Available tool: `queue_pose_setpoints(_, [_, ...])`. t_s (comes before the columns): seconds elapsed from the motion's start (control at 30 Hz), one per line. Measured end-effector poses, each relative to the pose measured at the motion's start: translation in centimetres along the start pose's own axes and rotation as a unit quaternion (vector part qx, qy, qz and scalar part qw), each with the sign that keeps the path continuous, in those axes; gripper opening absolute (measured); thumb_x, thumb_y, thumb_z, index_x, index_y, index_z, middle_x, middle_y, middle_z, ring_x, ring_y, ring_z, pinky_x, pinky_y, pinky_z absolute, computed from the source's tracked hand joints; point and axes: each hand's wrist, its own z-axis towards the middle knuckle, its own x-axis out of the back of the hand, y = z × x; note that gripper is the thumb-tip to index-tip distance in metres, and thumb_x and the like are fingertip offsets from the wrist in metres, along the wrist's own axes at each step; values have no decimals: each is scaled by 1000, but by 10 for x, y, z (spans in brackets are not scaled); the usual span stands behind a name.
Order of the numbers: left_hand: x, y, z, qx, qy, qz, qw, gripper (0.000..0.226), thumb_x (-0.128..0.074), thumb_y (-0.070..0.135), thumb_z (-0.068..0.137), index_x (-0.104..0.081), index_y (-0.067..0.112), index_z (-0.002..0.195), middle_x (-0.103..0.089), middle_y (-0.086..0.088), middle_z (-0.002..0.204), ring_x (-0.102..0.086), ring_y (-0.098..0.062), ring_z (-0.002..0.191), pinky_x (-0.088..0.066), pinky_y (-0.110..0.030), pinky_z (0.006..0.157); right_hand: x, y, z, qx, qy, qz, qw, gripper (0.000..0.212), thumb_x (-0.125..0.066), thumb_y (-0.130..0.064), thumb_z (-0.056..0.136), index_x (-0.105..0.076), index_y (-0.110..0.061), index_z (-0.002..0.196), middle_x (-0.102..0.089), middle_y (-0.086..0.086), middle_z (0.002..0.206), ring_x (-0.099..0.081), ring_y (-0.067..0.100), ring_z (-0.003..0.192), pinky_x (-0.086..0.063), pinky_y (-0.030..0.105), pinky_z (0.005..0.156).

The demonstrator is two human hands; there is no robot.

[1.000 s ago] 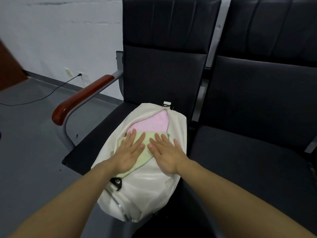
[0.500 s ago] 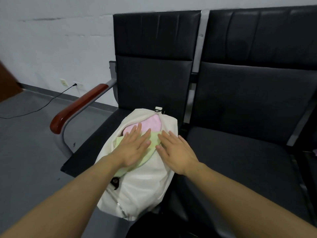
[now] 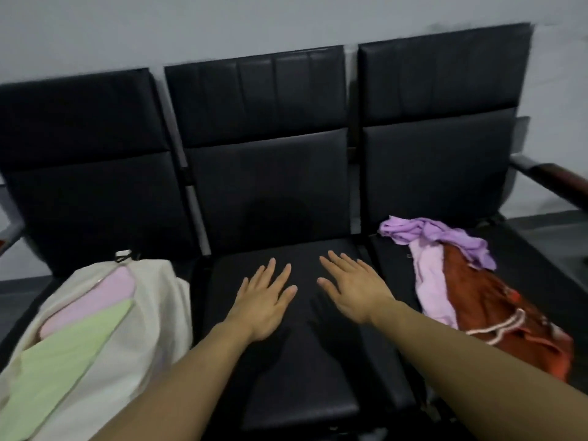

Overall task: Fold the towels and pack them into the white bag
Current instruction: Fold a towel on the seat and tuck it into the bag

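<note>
On the black bench [image 3: 286,192], your left hand [image 3: 262,302] and right hand [image 3: 353,292] lie flat, fingers spread, holding nothing. Left, the bag [image 3: 152,313], partly cut off, shows pink [image 3: 95,294] and green [image 3: 60,361] towels; right, a blurred pile [image 3: 461,281].

Three seats stand side by side in a row, with a wall [image 3: 222,23] behind their backs. The bag [image 3: 159,313] lies on the left seat [image 3: 79,218]. Two folded towels are inside its open top, one towel [image 3: 95,291] farther back and the other towel [image 3: 63,354] in front of it, nearer the person. Both hands are over the middle seat [image 3: 286,393], the left hand [image 3: 264,300] beside the right hand [image 3: 353,291], a little apart. A heap of loose towels [image 3: 461,281] lies on the right seat [image 3: 541,281]. An armrest [image 3: 560,183] sticks out at the far right.
</note>
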Motion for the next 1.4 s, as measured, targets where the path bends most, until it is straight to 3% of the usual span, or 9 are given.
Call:
queue_pose_setpoints(0.27, [-52, 164, 81, -67, -70, -31, 995, 62, -17, 63, 104, -5, 42, 161, 7, 8, 171, 8, -17, 156, -7, -48, 125, -14, 153, -38, -227, 99, 227, 942, 58, -38, -48, 105, -35, -20, 155, -31, 5, 163, -30, 23, 149, -26, 38, 121])
queue_pose_setpoints(0.4, [-94, 221, 117, -58, -98, -61, 992, 64, -21, 62, 104, -10, 38, 162, -4, 5, 170, -1, -20, 156, -12, -48, 126, -38, 214, -52, -316, 109, 211, 919, 55, -35, -48, 104, -40, -23, 153, -26, 8, 164, -28, 30, 148, -27, 43, 120])
queue_pose_setpoints(0.6, [-164, 285, 148, -96, -100, -116, 983, 48, -48, 47, 103, -48, 26, 147, -49, -6, 139, -44, -24, 133, -36, -37, 114, -66, 259, -79, -442, 142, 207, 861, 47, -43, -45, 102, -47, -27, 145, -8, 16, 166, -6, 36, 152, -15, 49, 121])
queue_pose_setpoints(0.73, [-205, 319, 153, -112, -129, -151, 974, 41, -67, 42, 93, -62, 22, 129, -63, -2, 120, -63, -18, 111, -49, -37, 99, -64, 296, -82, -511, 199, 288, 785, 37, -50, -39, 99, -59, -25, 132, -33, 19, 156, -27, 38, 143, -21, 43, 118])
queue_pose_setpoints(0.97, [-235, 335, 159, -48, -82, -145, 985, 44, -73, 40, 90, -58, 21, 127, -61, -2, 114, -59, -23, 110, -48, -43, 97, -66, 320, -92, -503, 263, 434, 700, 36, -47, -37, 101, -75, -13, 94, -74, 11, 98, -60, 33, 106, -45, 39, 98])
queue_pose_setpoints(1.07, [-234, 329, 162, -51, -82, -123, 988, 14, -72, 34, 92, -63, 27, 100, -65, -2, 101, -64, -25, 96, -52, -44, 90, -53, 317, -96, -473, 324, 518, 635, 39, -45, -39, 104, -74, -15, 92, -67, -3, 83, -60, 17, 88, -46, 32, 84])
queue_pose_setpoints(1.17, [-231, 322, 163, -65, -78, -130, 986, 24, -64, 29, 97, -58, 31, 74, -66, 0, 96, -64, -21, 91, -53, -40, 84, -42, 314, -99, -446, 367, 585, 570, 31, -47, -36, 104, -74, -22, 100, -67, -13, 85, -58, 0, 82, -41, 14, 73])
queue_pose_setpoints(1.33, [-192, 318, 159, -4, -13, -370, 929, 18, -49, 26, 106, -58, 11, 102, -61, 2, 92, -57, -14, 82, -45, -12, 67, -34, 308, -99, -409, 427, 595, 545, 16, -64, -26, 97, -75, -16, 102, -75, -5, 88, -70, 6, 87, -54, 21, 85])
queue_pose_setpoints(1.4, [-172, 315, 163, 11, -4, -461, 887, 17, -52, 28, 106, -58, 12, 104, -66, 0, 98, -65, -16, 87, -56, -21, 83, -26, 298, -97, -364, 433, 623, 540, 17, -72, -18, 92, -73, -12, 109, -75, -4, 89, -72, 4, 83, -55, 15, 77])
